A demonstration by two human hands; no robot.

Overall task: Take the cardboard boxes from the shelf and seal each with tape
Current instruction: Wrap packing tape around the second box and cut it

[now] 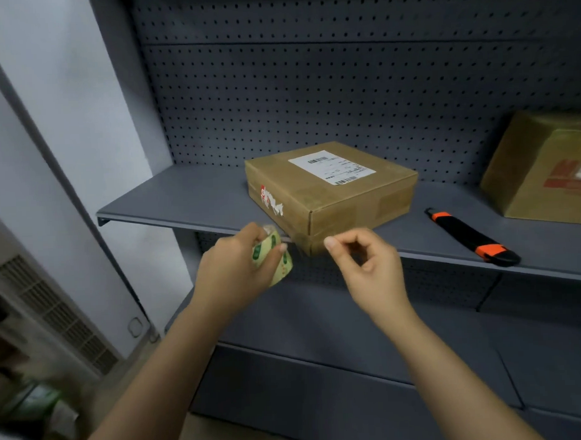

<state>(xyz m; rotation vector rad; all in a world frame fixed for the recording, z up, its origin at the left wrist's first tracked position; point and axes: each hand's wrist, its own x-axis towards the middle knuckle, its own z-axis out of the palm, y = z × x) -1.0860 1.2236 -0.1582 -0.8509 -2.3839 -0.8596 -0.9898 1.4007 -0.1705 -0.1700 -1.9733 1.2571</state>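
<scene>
On the grey shelf (189,197), near its front edge, a flat cardboard box (331,192) is lying with a white label (331,167) facing up and its near corner pointing towards the person, reaching just past the shelf's front lip. Directly at 6 o'clock from the box, both hands are working in front of that corner. The left hand (228,268), at about 7 o'clock, is gripping a tape roll (274,260) with green printing, fingers wrapped round it. The right hand (373,266), at about 5 o'clock, is curling its fingers, and thumb and forefinger appear to be pinching the free end of a strip of tape (303,244) that is stretching clear across from the roll, just in front of the box's corner.

At 3 o'clock from the box, an orange and black utility knife (474,236) is lying on the shelf close to the front edge, apart from the box. Further out at 2 o'clock, a second box (544,165), taller, is sitting at the frame's right edge and is partly cut off by it. At 12 o'clock, a pegboard back panel (311,94) is closing off the rear. At 9 o'clock the shelf surface is running bare out to its left end, where a pale wall (81,112) is standing beside it. Below the hands, a lower shelf (319,324) is jutting forward, and a vented unit (55,307) is showing at 8 o'clock, low on the left.
</scene>
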